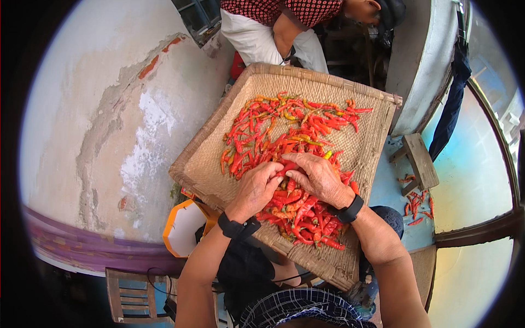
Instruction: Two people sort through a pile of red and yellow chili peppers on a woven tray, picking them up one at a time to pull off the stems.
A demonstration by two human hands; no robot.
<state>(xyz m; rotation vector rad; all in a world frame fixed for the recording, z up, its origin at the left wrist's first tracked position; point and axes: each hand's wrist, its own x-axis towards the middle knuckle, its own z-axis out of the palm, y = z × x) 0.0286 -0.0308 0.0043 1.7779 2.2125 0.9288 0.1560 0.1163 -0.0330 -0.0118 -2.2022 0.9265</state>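
Observation:
A shallow woven basket tray [205, 158] lies before me, with many red chili peppers [305, 213] heaped on its near half and more spread over its far half. Over the middle of the heap, my left hand [256, 184] and my right hand [318, 176] meet, their fingertips pinching one red chili pepper [287, 168] between them. Both wrists wear black bands. Among the red peppers are a few orange and yellow-green ones. The fingers partly hide the held pepper.
Another person [283, 37] sits beyond the tray's far edge. On the right stand a small wooden stool [420, 162] and some loose chili peppers [416, 205] on the floor. An orange-rimmed container [184, 225] is at the left, below a peeling wall; a wooden chair [133, 295] stands lower left.

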